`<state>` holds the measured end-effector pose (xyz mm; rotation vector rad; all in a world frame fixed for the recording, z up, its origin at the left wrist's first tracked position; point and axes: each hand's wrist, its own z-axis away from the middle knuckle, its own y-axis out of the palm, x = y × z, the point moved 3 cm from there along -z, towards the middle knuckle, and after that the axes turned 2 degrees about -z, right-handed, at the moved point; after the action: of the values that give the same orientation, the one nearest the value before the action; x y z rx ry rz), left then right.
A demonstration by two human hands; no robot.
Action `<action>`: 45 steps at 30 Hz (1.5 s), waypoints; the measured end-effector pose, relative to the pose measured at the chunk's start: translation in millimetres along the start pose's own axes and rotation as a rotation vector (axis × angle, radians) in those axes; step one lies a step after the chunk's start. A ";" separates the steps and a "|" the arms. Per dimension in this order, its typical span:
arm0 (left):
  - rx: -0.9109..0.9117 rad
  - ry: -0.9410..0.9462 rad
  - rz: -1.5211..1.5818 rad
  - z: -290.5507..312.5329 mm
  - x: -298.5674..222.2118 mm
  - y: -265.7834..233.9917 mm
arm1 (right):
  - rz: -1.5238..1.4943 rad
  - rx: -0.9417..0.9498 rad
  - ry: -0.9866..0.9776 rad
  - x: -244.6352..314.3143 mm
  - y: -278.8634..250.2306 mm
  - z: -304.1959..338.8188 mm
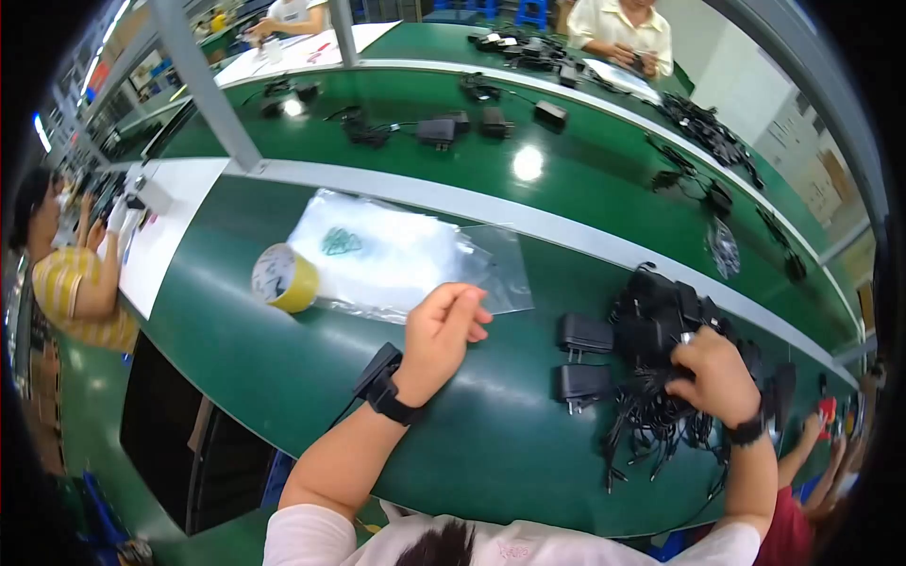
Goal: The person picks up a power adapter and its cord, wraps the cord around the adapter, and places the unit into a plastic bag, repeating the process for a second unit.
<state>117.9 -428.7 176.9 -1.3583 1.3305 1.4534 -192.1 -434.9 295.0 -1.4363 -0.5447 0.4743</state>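
Over the front edge of a stack of clear plastic bags (387, 250), my left hand (440, 332) is raised with its fingers loosely curled in. Nothing shows between those fingers. At the right, my right hand (714, 375) reaches into a heap of black power adapters (651, 325) with tangled cords (651, 415). Its thumb and bent fingers close around a black adapter in the heap, mostly covered by the hand. Two more adapters, an upper one (586, 334) and a lower one (582, 382), lie beside the heap with their prongs toward me.
A roll of yellow tape (286, 278) stands at the bags' left corner. Beyond a pale rail (425, 193) runs a green surface with scattered adapters (437, 130). A grey post (203, 85) rises at the far left. People sit at the left (85, 283) and across (623, 38).
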 end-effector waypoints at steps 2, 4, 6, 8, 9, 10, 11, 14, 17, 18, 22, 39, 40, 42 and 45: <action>0.042 0.008 0.019 -0.7 0.6 -1.2 | -0.149 0.196 -0.074 -13.9 1.2 11.2; 0.024 0.008 0.004 -1.2 4.1 -6.6 | -0.293 0.307 -0.023 -15.0 -18.2 3.8; 0.025 -0.008 -0.022 -0.6 4.6 -6.3 | -0.395 0.283 -0.082 -19.7 -40.5 -15.8; 0.034 -0.025 -0.051 -0.1 7.7 -5.6 | -0.371 0.169 -0.136 -6.9 -68.5 -57.4; 0.090 0.005 -0.121 1.2 6.3 -2.6 | -0.311 0.178 -0.240 0.3 -79.8 -86.4; 0.138 0.034 -0.197 2.7 4.5 -2.6 | -0.322 0.200 -0.317 12.8 -85.6 -121.2; 0.134 0.033 -0.201 5.5 2.5 -5.7 | -0.317 0.223 -0.314 24.0 -83.5 -158.0; 0.246 0.043 -0.276 11.5 -15.5 -9.2 | -0.279 0.046 -0.430 67.0 -62.8 -265.7; 0.344 0.077 -0.557 27.9 -34.9 -32.6 | -0.211 -0.198 -0.350 64.2 -24.9 -378.4; 0.253 0.065 -0.597 29.9 -36.9 -49.3 | -0.228 -0.269 -0.278 67.2 -9.5 -407.3; 0.030 0.128 -0.751 42.7 -23.1 -109.4 | -0.236 -0.244 0.011 111.0 58.5 -469.5; 0.083 0.500 -0.846 59.2 -6.1 -139.2 | -0.428 -0.175 -0.098 25.0 12.0 -431.1; 0.071 0.478 -0.867 58.6 -6.5 -139.0 | -0.529 -0.097 -0.120 27.6 -4.0 -407.6; 0.059 0.452 -0.884 57.9 -12.4 -136.0 | -0.664 -0.090 -0.187 30.9 -25.9 -349.7; 0.058 0.416 -0.886 50.6 -6.9 -126.6 | -0.526 -0.006 -0.070 24.0 -46.0 -262.4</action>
<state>229.5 -353.7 153.8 -1.9298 0.7840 0.5469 -13.5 -631.2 328.4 -1.2233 -0.9466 0.1022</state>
